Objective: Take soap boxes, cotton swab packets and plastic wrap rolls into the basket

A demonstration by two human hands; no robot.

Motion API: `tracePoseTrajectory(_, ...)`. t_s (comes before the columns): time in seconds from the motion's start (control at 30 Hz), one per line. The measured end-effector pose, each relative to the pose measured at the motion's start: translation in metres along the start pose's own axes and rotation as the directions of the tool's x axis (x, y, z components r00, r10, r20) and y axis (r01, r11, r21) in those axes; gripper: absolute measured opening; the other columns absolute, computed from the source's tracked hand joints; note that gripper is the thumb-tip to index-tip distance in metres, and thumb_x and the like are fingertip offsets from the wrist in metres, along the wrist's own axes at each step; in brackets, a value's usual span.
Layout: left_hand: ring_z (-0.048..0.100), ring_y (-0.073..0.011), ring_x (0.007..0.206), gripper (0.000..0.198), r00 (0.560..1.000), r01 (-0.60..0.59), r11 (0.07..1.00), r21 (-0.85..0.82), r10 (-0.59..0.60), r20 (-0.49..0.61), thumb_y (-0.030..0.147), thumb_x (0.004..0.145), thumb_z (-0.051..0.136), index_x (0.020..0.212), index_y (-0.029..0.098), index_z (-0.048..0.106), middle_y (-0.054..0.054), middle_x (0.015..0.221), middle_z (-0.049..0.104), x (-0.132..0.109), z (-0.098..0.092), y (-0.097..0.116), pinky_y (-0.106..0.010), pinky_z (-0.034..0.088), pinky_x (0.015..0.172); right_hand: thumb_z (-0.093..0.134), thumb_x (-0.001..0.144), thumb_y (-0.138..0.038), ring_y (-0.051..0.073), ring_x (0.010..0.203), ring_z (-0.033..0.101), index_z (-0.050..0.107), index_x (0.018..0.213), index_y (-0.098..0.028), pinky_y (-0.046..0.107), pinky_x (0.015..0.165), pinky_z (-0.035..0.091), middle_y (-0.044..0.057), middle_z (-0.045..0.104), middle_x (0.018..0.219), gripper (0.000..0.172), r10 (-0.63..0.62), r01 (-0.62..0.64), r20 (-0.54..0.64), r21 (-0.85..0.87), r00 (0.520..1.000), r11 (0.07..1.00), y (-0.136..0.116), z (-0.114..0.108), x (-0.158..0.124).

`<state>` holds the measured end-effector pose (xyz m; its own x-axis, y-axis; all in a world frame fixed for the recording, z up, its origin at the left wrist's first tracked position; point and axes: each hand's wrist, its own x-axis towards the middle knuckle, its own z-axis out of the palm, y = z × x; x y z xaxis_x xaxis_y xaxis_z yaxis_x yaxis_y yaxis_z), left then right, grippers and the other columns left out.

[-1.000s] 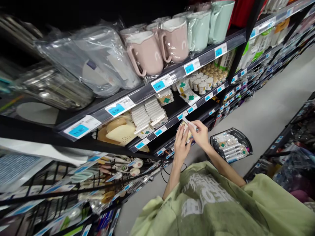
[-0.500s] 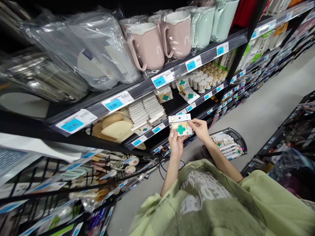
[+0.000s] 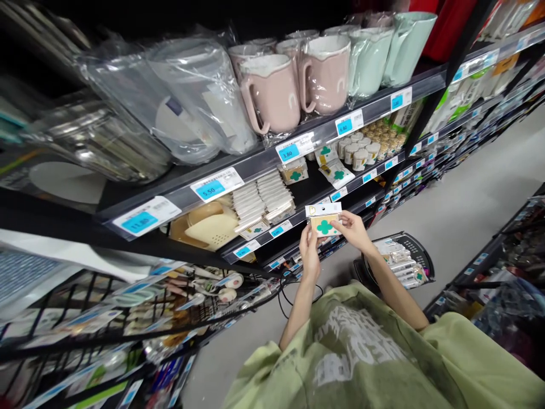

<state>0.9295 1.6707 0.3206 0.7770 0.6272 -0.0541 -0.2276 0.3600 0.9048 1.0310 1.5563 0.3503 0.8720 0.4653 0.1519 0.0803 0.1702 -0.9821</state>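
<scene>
Both my hands hold one small flat packet (image 3: 324, 220) with a white header card and a green clover mark, face up in front of the lower shelf. My left hand (image 3: 310, 253) pinches its left edge from below. My right hand (image 3: 355, 232) grips its right edge with closed fingers. Similar clover packets (image 3: 336, 170) lie on the shelf just behind. Below my right forearm a black basket (image 3: 419, 250) on the floor holds several packets of the same kind.
Pink mugs (image 3: 272, 94) and pale green mugs (image 3: 370, 57) in plastic wrap stand on the upper shelf above blue price tags (image 3: 210, 187). A wire rack (image 3: 128, 307) with utensils juts out at lower left. Grey aisle floor (image 3: 468, 193) runs to the right, another shelf unit beyond.
A second ago the packet was edge-on and lower between my hands; it has been turned face up and raised slightly. The view has shifted a little.
</scene>
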Motion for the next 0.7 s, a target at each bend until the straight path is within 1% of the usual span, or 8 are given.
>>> tracePoseTrajectory(0.07, 0.064, -0.0284, 0.132, 0.059, 0.997, -0.08, 0.987, 0.141, 0.081, -0.007, 0.05, 0.09, 0.078, 0.141, 0.024, 0.06, -0.013, 0.145, 0.065, 0.002, -0.002, -0.002, -0.039, 0.056, 0.106, 0.085, 0.078, -0.058, 0.019, 0.078, 0.073, 0.069, 0.105, -0.02, 0.028, 0.065, 0.059, 0.005, 0.078, 0.095, 0.05, -0.036, 0.033, -0.042, -0.057, 0.998, 0.998, 0.002, -0.009, 0.019)
tracePoseTrajectory(0.13, 0.057, -0.0281, 0.14, 0.058, 0.985, -0.174, 0.946, 0.273, 0.172, 0.033, 0.047, 0.094, 0.074, 0.146, 0.027, 0.055, -0.013, 0.155, 0.057, 0.005, -0.002, 0.0, -0.041, 0.051, 0.114, 0.082, 0.081, -0.057, 0.016, 0.07, 0.069, 0.064, 0.113, -0.021, 0.024, 0.059, 0.054, 0.002, 0.075, 0.091, 0.052, -0.101, 0.09, -0.073, -0.138, 0.992, 0.986, 0.003, -0.015, 0.045)
tracePoseTrajectory(0.23, 0.051, -0.0284, 0.146, 0.054, 0.95, -0.313, 0.834, 0.455, 0.281, 0.138, 0.044, 0.101, 0.064, 0.15, 0.028, 0.051, -0.014, 0.16, 0.049, 0.018, 0.005, 0.009, -0.043, 0.049, 0.116, 0.075, 0.087, -0.051, 0.015, 0.066, 0.062, 0.061, 0.118, -0.021, 0.025, 0.061, 0.05, 0.0, 0.071, 0.088, 0.045, -0.218, 0.192, -0.046, -0.321, 0.975, 0.927, 0.008, -0.017, 0.096)
tracePoseTrajectory(0.3, 0.045, -0.0291, 0.15, 0.054, 0.91, -0.413, 0.709, 0.572, 0.348, 0.226, 0.041, 0.103, 0.06, 0.153, 0.027, 0.047, -0.015, 0.163, 0.045, 0.035, 0.013, 0.018, -0.045, 0.046, 0.12, 0.072, 0.089, -0.042, 0.016, 0.068, 0.061, 0.061, 0.114, -0.019, 0.027, 0.067, 0.05, 0.0, 0.07, 0.086, 0.035, -0.245, 0.223, 0.007, -0.438, 0.97, 0.871, 0.014, -0.011, 0.132)
tracePoseTrajectory(0.4, 0.034, -0.0316, 0.157, 0.058, 0.85, -0.508, 0.449, 0.735, 0.402, 0.341, 0.034, 0.102, 0.06, 0.156, 0.025, 0.042, -0.017, 0.167, 0.037, 0.069, 0.028, 0.032, -0.052, 0.032, 0.129, 0.069, 0.088, -0.03, 0.02, 0.075, 0.064, 0.063, 0.104, -0.017, 0.03, 0.075, 0.051, 0.004, 0.071, 0.087, 0.022, -0.221, 0.226, 0.077, -0.555, 0.972, 0.8, 0.022, 0.006, 0.178)
tracePoseTrajectory(0.5, 0.025, -0.0362, 0.161, 0.063, 0.839, -0.485, 0.186, 0.854, 0.375, 0.395, 0.028, 0.1, 0.061, 0.158, 0.019, 0.039, -0.022, 0.169, 0.031, 0.106, 0.044, 0.044, -0.058, 0.027, 0.13, 0.064, 0.089, -0.021, 0.021, 0.084, 0.068, 0.065, 0.098, -0.016, 0.027, 0.076, 0.05, 0.008, 0.074, 0.099, 0.011, -0.183, 0.247, 0.168, -0.589, 0.969, 0.77, 0.026, 0.024, 0.21)
tracePoseTrajectory(0.6, 0.015, -0.039, 0.163, 0.062, 0.848, -0.43, -0.047, 0.902, 0.323, 0.421, 0.02, 0.099, 0.057, 0.158, 0.015, 0.039, -0.024, 0.172, 0.026, 0.139, 0.059, 0.051, -0.061, 0.025, 0.13, 0.06, 0.089, -0.011, 0.02, 0.088, 0.071, 0.067, 0.106, -0.014, 0.024, 0.075, 0.049, 0.007, 0.076, 0.1, 0.018, -0.137, 0.234, 0.204, -0.593, 0.969, 0.771, 0.031, 0.038, 0.231)
tracePoseTrajectory(0.7, 0.011, -0.0395, 0.164, 0.069, 0.867, -0.343, -0.187, 0.921, 0.314, 0.387, 0.01, 0.095, 0.052, 0.161, 0.012, 0.036, -0.024, 0.174, 0.022, 0.166, 0.07, 0.049, -0.061, 0.021, 0.131, 0.062, 0.092, -0.011, 0.021, 0.091, 0.072, 0.069, 0.114, -0.015, 0.023, 0.077, 0.05, 0.008, 0.077, 0.099, 0.023, -0.122, 0.225, 0.207, -0.608, 0.971, 0.761, 0.039, 0.044, 0.243)
